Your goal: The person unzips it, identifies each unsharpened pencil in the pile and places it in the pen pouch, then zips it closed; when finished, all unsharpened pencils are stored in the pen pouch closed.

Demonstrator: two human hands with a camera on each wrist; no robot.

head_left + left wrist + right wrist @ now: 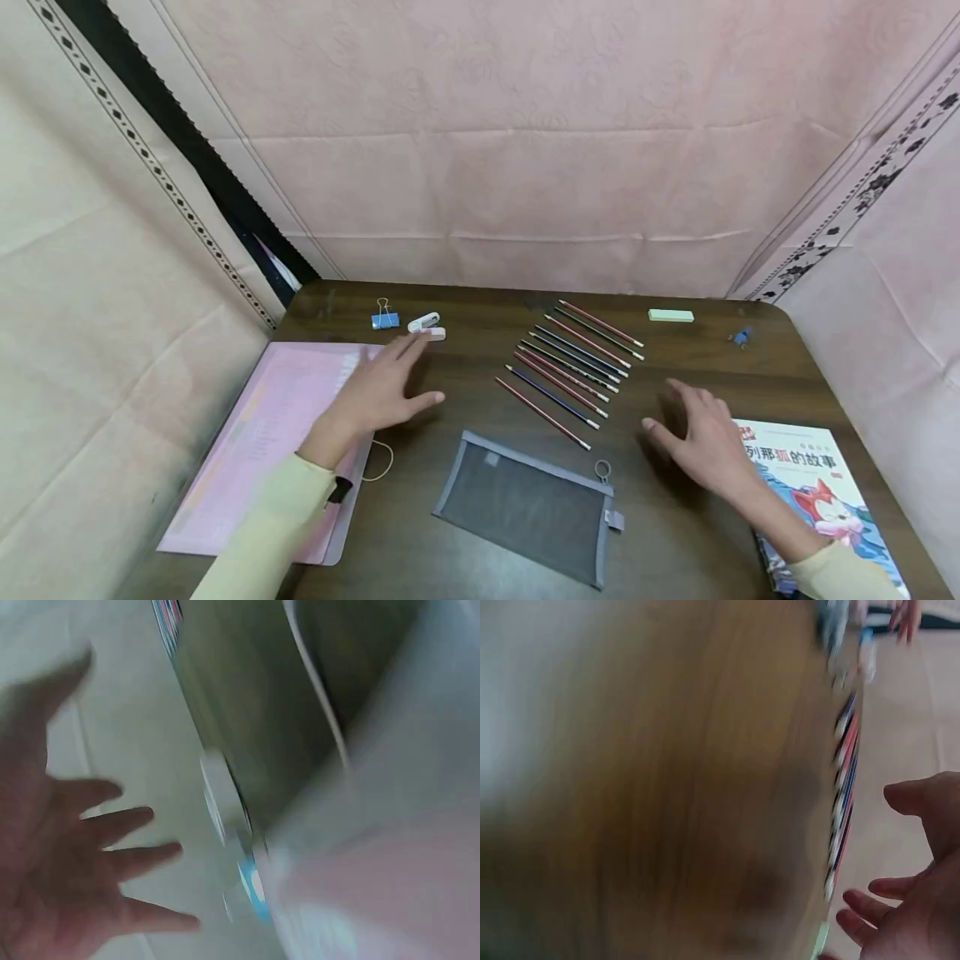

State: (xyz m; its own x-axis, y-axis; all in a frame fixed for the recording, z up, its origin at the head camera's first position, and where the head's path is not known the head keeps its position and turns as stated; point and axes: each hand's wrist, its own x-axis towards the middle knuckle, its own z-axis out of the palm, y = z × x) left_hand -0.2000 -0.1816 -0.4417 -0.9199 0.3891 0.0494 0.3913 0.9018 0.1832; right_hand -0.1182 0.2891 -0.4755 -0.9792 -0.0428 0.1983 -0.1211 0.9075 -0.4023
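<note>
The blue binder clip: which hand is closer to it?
Left. The left hand is just short of the blue binder clip; the right hand is far to its right, past the pencils.

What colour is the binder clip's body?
The binder clip has a blue body, clearest in the head view.

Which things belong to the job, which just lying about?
Likely job: pencils, mesh pouch, perhaps white pieces near the left hand. Hedged, since it and the right hand hold nothing.
Probably lying about: pink folder, book, blue binder clip, pale green block, small blue object.
</note>
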